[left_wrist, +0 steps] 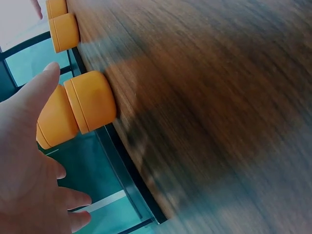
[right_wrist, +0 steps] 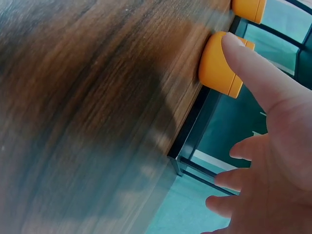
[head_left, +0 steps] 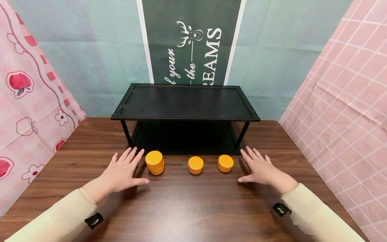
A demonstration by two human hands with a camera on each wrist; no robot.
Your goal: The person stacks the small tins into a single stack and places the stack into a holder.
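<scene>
Several round orange lidded jars stand in a row in front of a black two-level shelf [head_left: 185, 102]. At the left of the row, one jar [head_left: 154, 158] sits stacked on another jar [head_left: 157, 170]. A single jar [head_left: 195, 165] is in the middle, and one more jar [head_left: 225, 163] stands to its right. My left hand [head_left: 122, 171], fingers spread, is just left of the stacked pair and holds nothing. My right hand [head_left: 260, 169] is spread out too, to the right of the rightmost jar [right_wrist: 217, 63], with nothing in it.
The shelf's lower board [head_left: 184, 134] lies behind the jars, under its top board. All of it stands on a brown wooden table [head_left: 193, 208]. Cloth hangings surround the table: a pink fruit print [head_left: 33, 101], a green-blue backdrop [head_left: 99, 60] and a pink check [head_left: 347, 101].
</scene>
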